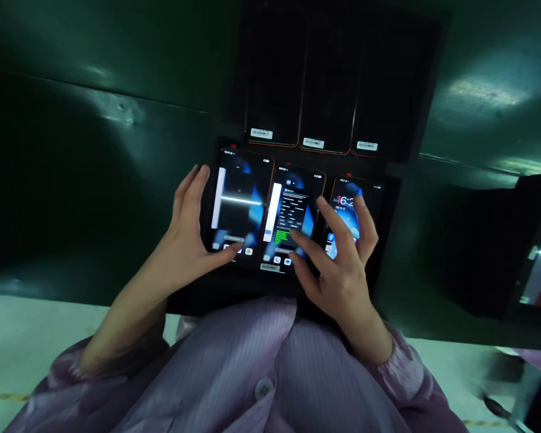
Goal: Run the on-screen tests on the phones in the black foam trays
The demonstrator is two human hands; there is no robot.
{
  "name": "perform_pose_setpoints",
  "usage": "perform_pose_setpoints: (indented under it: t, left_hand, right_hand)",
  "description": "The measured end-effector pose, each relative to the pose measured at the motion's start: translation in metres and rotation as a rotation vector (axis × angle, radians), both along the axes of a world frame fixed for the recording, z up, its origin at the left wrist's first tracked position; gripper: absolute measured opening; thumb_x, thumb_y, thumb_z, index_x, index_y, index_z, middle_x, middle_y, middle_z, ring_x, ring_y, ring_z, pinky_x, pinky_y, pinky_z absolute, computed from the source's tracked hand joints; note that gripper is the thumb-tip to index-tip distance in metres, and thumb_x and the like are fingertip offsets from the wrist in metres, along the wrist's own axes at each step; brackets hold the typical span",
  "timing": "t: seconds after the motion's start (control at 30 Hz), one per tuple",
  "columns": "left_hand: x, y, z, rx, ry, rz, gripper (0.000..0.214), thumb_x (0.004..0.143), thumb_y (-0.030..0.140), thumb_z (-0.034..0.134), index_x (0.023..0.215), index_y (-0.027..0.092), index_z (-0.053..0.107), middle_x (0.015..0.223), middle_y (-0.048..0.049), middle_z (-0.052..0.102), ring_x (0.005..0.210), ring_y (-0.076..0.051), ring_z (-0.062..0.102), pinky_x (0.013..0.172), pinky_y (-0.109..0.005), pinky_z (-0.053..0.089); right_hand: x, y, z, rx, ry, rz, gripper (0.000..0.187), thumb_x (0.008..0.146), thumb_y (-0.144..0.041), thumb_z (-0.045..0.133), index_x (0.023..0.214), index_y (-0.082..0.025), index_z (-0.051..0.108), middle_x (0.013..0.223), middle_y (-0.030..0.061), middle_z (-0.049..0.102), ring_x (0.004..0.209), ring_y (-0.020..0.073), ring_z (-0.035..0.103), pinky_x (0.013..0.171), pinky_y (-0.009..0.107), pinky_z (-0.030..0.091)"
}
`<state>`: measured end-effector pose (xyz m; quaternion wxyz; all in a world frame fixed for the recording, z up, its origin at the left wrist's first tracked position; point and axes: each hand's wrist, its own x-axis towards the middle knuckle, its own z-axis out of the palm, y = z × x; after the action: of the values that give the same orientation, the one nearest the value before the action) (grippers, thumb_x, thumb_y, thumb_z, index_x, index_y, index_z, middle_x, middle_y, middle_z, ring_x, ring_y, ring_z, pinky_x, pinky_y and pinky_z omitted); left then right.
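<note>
Three lit smartphones lie side by side in a black tray (198, 294). Beside the left smartphone (241, 186) is my left hand (184, 234), its fingers spread along the left edge and its thumb over the bottom of the screen. My right hand (338, 264) hovers over the middle smartphone (293, 180), fingers apart, one fingertip at green text on its screen. That screen shows a dark window and app icons. The right smartphone (342, 219) displays a clock and icons, partly covered by my right fingers. Whether the fingertips touch the glass I cannot tell.
Beyond these, a second black tray (426, 90) holds three dark smartphones (327, 90) with white barcode labels at their near ends. The trays rest on a dark green tabletop (94, 180). A black box-like object (482, 246) stands at the right.
</note>
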<state>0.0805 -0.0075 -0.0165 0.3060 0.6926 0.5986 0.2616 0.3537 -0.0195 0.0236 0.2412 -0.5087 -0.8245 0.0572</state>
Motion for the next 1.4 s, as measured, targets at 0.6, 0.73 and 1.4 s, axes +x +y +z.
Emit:
perform_pose_setpoints:
  t: [0.6,0.73,1.4]
  left_hand:
    - [0.008,0.018,0.002,0.106,-0.082,0.053,0.114,0.078,0.072,0.081,0.167,0.038,0.019,0.171,-0.0093,0.032,0.158,-0.042,0.031,0.126,-0.068,0.032]
    - [-0.002,0.024,-0.004,0.032,-0.097,0.1,0.11,0.082,0.073,0.074,0.168,0.036,0.017,0.171,-0.0122,0.033,0.151,-0.042,0.043,0.12,-0.068,0.041]
    - [0.021,0.026,0.005,0.037,0.076,0.115,0.127,0.067,0.089,0.074,0.168,0.033,0.023,0.166,-0.0135,0.036,0.157,-0.047,0.027,0.126,-0.076,0.022]
  right_hand:
    - [0.003,0.0,-0.001,0.027,0.014,-0.041,0.019,0.096,-0.028,0.068,0.115,-0.025,0.071,0.153,0.008,0.058,0.16,0.0405,0.027,0.121,0.068,0.041]
    - [-0.001,-0.001,-0.003,-0.026,-0.03,0.001,0.02,0.099,-0.033,0.065,0.117,-0.025,0.071,0.154,0.0076,0.057,0.164,0.0409,0.015,0.123,0.073,0.035]
    - [0.005,0.002,-0.004,0.001,0.059,-0.098,0.017,0.094,-0.019,0.068,0.11,-0.022,0.074,0.15,0.008,0.06,0.158,0.0419,0.03,0.122,0.067,0.041]
